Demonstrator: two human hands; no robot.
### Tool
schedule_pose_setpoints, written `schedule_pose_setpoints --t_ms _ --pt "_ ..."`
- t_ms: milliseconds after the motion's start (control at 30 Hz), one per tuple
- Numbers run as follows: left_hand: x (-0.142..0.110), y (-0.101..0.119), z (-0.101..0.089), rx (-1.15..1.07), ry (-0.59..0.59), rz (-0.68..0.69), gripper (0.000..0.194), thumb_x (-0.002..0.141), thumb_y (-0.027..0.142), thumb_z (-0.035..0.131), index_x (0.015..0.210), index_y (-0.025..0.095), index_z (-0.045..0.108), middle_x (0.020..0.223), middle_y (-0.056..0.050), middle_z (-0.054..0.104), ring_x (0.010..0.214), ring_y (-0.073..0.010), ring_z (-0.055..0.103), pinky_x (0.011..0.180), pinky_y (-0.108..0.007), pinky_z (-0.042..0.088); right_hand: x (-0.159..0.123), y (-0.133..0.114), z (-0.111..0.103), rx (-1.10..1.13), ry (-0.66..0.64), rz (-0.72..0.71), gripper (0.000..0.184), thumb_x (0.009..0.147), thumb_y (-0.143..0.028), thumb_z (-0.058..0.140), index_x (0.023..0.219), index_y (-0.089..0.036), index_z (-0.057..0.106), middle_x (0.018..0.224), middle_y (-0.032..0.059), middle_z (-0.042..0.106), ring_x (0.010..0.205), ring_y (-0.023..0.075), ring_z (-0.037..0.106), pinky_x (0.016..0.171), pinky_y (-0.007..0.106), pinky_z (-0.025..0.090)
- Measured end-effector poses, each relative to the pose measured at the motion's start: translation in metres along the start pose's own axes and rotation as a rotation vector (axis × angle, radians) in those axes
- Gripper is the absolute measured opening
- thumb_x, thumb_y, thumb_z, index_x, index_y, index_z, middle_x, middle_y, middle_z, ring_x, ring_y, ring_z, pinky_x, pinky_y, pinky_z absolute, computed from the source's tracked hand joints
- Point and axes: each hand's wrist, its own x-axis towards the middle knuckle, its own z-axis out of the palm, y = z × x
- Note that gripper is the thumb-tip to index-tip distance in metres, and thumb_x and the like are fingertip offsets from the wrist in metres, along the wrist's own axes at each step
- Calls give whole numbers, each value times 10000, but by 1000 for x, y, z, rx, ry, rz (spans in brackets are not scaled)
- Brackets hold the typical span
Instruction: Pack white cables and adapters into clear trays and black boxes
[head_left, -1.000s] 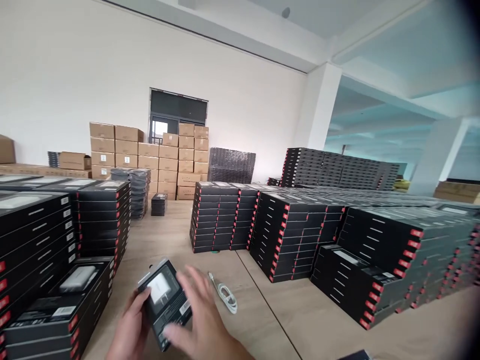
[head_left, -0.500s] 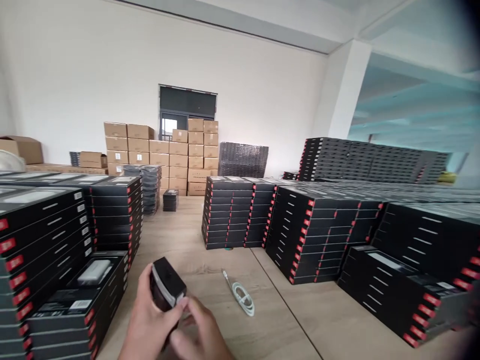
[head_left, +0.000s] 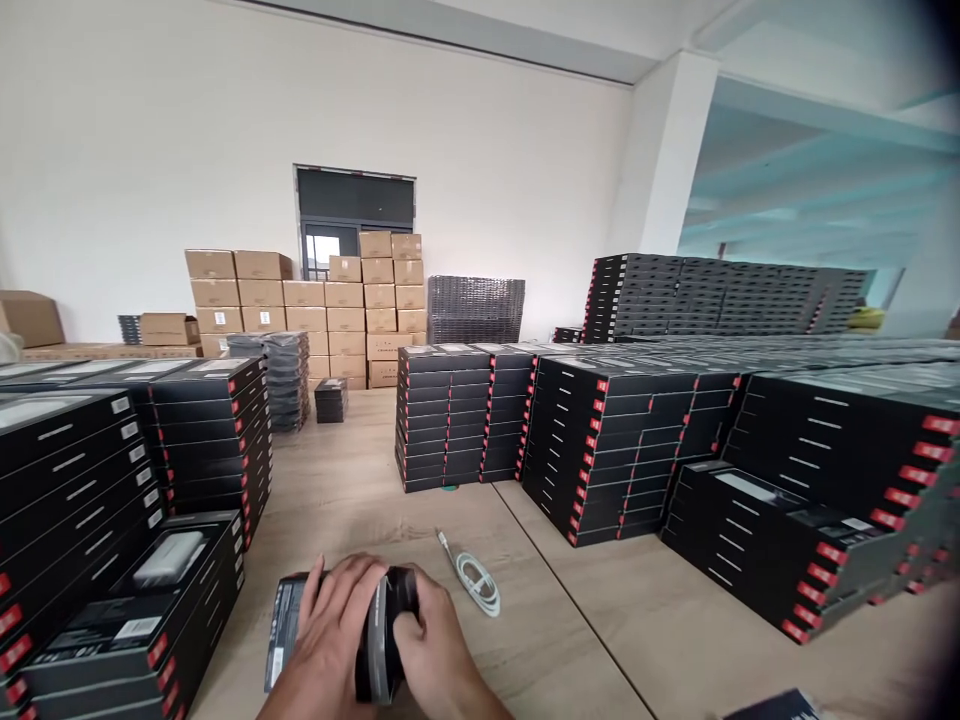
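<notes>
Low in the middle of the view, both of my hands are on a small black box (head_left: 379, 650) with a grey band along its side. My right hand (head_left: 442, 640) grips its right side, the thumb bent against it. My left hand (head_left: 334, 625) lies over its left side, fingers pressed together. Out beyond the left hand's outer edge shows a dark printed piece of packaging (head_left: 279, 635) with a white label; whether it joins the box is hidden. A coiled white cable (head_left: 478, 583) with a plug end lies on the table to the right of my hands.
To the left, a white device (head_left: 171, 558) rests on a stack of black boxes (head_left: 139, 630). More black boxes (head_left: 592, 440) stand stacked to the right. Brown cartons (head_left: 345, 320) are piled at the back. A dark corner (head_left: 776, 706) shows at the lower right edge.
The black box has been turned and lowered, now with its banded side upright. My left hand has moved over it, and the printed piece has appeared at left. The view has shifted slightly.
</notes>
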Motion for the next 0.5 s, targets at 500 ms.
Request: schedule_pose_setpoints --t_ms 500 --pt "4 10 6 157 173 -166 783 583 57 541 1339 233 438 1261 -122 569 1165 -303 511 1005 -465 318 13 14 -11 -173 -44 2 248 839 -197 481 783 -249 717 1341 49 556 1338 290 384 1100 520 282"
